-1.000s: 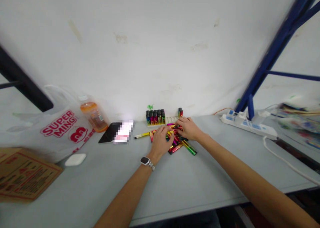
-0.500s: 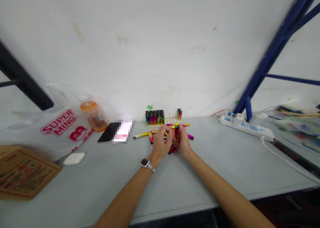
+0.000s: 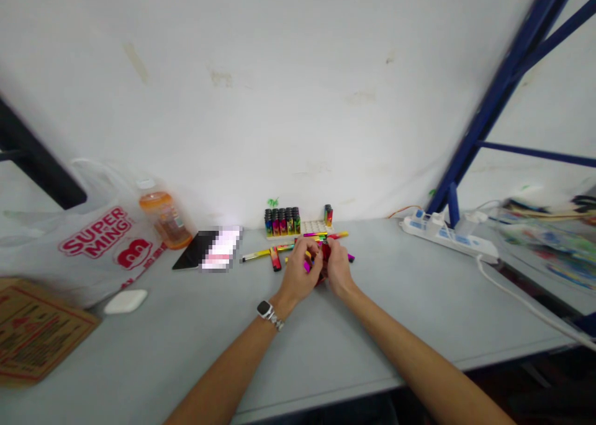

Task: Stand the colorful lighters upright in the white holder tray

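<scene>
My left hand, with a watch at the wrist, is closed with fingertips pinched together; what they hold is hidden. Close beside it, my right hand has its fingers curled around a shiny red lighter, which is partly covered. Just beyond the hands stands a pale tray with rows of holes. Several black-topped lighters fill its left side upright, and a red one stands at the right end. A red lighter and a slim yellow stick lie left of my left hand.
To the left are a blurred-out phone, an orange drink bottle, a white plastic bag, a white case and a cardboard box. A white power strip with a cable lies right, near a blue metal post.
The view has shifted slightly, so things sit a little further left. My right fingers have curled in closer to my left hand, and the red lighter is more covered.
</scene>
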`<state>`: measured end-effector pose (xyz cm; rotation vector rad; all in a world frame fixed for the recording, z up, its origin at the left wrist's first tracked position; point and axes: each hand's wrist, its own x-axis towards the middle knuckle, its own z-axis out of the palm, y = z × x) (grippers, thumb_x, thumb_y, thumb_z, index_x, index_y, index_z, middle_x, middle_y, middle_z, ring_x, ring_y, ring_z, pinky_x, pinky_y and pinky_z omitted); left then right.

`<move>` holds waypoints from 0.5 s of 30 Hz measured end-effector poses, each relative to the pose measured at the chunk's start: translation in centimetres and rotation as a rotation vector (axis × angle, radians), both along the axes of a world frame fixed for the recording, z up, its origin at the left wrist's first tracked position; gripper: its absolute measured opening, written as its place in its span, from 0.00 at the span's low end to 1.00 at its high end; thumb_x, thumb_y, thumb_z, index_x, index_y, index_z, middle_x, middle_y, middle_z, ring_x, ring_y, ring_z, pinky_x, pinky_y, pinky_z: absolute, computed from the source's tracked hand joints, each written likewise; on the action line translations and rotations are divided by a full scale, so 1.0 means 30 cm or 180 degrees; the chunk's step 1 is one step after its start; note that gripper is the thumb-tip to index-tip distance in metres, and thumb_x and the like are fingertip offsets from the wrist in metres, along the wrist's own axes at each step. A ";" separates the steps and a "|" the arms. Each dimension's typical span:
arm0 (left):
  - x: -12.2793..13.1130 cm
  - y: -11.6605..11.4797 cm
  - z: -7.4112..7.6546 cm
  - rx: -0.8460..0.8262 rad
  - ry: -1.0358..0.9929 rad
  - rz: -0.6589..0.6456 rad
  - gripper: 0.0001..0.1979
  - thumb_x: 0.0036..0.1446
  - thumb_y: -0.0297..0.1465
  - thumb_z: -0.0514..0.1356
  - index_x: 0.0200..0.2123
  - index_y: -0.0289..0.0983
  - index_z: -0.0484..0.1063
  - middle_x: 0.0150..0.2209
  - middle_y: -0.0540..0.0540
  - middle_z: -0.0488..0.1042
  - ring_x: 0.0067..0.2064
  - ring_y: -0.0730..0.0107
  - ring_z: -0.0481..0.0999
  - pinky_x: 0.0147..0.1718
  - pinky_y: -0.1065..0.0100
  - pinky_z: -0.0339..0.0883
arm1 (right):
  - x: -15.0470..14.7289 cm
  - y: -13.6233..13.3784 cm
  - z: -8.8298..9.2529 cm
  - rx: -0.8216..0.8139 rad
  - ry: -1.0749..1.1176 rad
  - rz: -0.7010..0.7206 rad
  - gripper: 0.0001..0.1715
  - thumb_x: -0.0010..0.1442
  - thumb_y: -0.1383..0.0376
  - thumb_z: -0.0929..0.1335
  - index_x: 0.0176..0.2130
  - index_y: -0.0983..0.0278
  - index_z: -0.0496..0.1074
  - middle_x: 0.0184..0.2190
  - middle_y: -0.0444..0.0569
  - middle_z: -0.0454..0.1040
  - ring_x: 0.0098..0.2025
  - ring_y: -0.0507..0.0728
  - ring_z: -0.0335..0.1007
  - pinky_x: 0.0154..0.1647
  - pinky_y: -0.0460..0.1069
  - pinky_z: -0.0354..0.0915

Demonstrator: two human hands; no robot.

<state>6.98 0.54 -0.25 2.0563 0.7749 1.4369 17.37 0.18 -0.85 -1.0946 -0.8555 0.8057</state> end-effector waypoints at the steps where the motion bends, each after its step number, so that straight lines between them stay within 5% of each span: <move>1: 0.000 -0.001 0.001 -0.0009 -0.0012 0.0003 0.03 0.62 0.27 0.54 0.35 0.39 0.62 0.38 0.46 0.66 0.40 0.67 0.68 0.37 0.68 0.66 | 0.000 -0.005 0.006 0.0025 -0.0102 -0.0047 0.24 0.58 0.50 0.62 0.20 0.61 0.64 0.16 0.41 0.63 0.22 0.52 0.58 0.23 0.47 0.55; 9: -0.001 -0.003 0.009 -0.0008 0.0008 0.0043 0.05 0.61 0.25 0.54 0.34 0.39 0.61 0.37 0.46 0.67 0.39 0.68 0.68 0.37 0.68 0.66 | 0.000 -0.012 -0.011 0.0038 -0.0673 -0.0422 0.21 0.59 0.54 0.61 0.22 0.62 0.69 0.19 0.43 0.66 0.27 0.54 0.59 0.27 0.48 0.56; 15: 0.000 -0.003 0.001 -0.0061 0.0029 0.0053 0.04 0.60 0.25 0.55 0.34 0.39 0.61 0.36 0.47 0.67 0.38 0.68 0.68 0.36 0.68 0.65 | 0.006 -0.002 -0.032 0.0054 -0.0348 -0.0178 0.23 0.59 0.50 0.61 0.22 0.61 0.67 0.19 0.43 0.66 0.26 0.55 0.61 0.25 0.48 0.57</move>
